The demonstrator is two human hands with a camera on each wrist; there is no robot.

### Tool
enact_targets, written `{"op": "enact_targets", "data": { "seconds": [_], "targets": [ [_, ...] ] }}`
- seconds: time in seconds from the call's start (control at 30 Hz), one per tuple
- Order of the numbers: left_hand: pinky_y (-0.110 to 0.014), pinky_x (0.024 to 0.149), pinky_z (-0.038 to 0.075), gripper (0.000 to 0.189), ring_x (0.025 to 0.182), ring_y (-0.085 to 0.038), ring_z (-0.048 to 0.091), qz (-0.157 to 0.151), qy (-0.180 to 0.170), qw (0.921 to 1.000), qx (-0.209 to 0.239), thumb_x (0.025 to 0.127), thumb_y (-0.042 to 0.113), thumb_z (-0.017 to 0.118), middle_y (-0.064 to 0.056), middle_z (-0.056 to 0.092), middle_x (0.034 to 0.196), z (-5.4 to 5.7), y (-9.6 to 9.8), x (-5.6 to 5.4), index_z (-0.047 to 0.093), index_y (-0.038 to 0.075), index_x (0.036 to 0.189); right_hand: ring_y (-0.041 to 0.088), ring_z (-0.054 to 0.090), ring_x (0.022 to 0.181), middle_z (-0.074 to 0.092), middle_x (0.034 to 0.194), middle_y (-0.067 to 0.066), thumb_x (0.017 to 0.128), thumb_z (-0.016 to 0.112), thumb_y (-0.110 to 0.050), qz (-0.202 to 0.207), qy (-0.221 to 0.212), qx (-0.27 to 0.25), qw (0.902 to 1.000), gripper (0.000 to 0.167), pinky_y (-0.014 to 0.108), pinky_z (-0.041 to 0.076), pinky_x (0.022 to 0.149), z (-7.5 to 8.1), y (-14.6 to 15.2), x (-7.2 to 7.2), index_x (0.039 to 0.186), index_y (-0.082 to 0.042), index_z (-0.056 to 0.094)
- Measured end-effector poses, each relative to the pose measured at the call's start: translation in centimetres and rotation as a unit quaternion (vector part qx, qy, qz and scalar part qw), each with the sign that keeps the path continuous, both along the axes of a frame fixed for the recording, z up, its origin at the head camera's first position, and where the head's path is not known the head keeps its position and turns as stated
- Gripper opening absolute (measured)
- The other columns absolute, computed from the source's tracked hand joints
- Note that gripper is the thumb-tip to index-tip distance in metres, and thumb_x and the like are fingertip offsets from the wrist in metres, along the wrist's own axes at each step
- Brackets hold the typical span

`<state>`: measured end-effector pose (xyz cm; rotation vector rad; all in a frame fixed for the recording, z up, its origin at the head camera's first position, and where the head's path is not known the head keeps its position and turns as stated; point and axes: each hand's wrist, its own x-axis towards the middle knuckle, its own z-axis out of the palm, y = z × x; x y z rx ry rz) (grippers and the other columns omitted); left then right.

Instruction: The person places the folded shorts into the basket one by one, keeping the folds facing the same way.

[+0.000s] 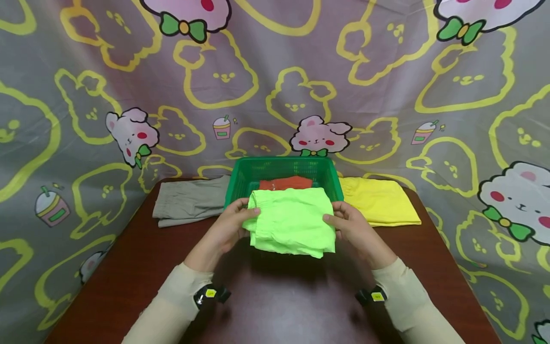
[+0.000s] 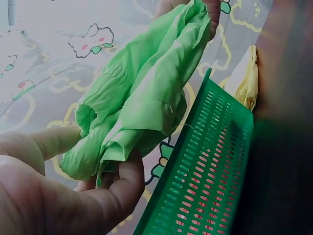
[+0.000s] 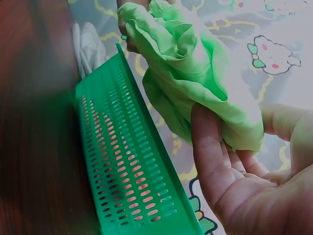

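Observation:
A folded neon-green garment with a gathered elastic edge is held up between both hands, just in front of the basket. My left hand pinches its left end, thumb on top and fingers beneath. At the opposite end, my right hand grips it the same way. The left wrist view shows the green cloth folded in several layers. Behind it stands a green plastic basket with slotted walls, and a folded orange-red cloth lies inside. The garment hides the basket's front wall in the head view.
A folded grey garment lies left of the basket on the dark brown table. To the right lies a folded yellow garment. A patterned curtain hangs behind and along both sides.

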<state>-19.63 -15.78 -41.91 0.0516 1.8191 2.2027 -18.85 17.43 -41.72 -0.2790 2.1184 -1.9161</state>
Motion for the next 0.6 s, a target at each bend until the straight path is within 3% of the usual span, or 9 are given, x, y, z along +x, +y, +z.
{"op": "enact_targets", "data": {
  "seconds": [0.23,0.37,0.6],
  "targets": [
    [-0.041,0.076,0.058,0.048,0.085,-0.018,0.067,0.002,-0.001,1.0000,-0.009,0.100,0.015,0.063,-0.006,0.058,0.114,1.5,0.3,-1.1,0.043,0.004,0.142,0.014,0.068,0.082,0.067,0.105,0.003,0.102,0.064,-0.021,-0.009,0.010,-0.033,0.9994,0.041,0.028,0.056,0.069,0.1,-0.2,-1.2,0.132,0.002,0.046],
    [-0.041,0.074,0.059,0.050,0.085,-0.019,0.067,0.006,-0.003,0.9998,-0.018,0.099,0.015,0.065,-0.008,0.057,0.116,2.2,0.3,-1.9,0.043,0.004,0.143,0.016,0.071,0.084,0.066,0.107,0.005,0.103,0.062,-0.019,-0.011,0.006,-0.052,0.9986,0.043,0.034,0.061,0.073,0.3,-0.4,-1.9,0.134,0.005,0.045],
    [-0.041,0.070,0.060,0.051,0.081,-0.019,0.068,0.011,-0.001,0.9997,-0.020,0.099,0.014,0.064,-0.008,0.055,0.118,2.9,0.1,-2.9,0.041,0.003,0.143,0.017,0.069,0.083,0.062,0.110,0.008,0.104,0.061,-0.028,-0.025,0.002,-0.021,0.9995,0.047,0.035,0.061,0.073,0.5,-0.9,-3.0,0.137,0.002,0.046]
  ]
}}
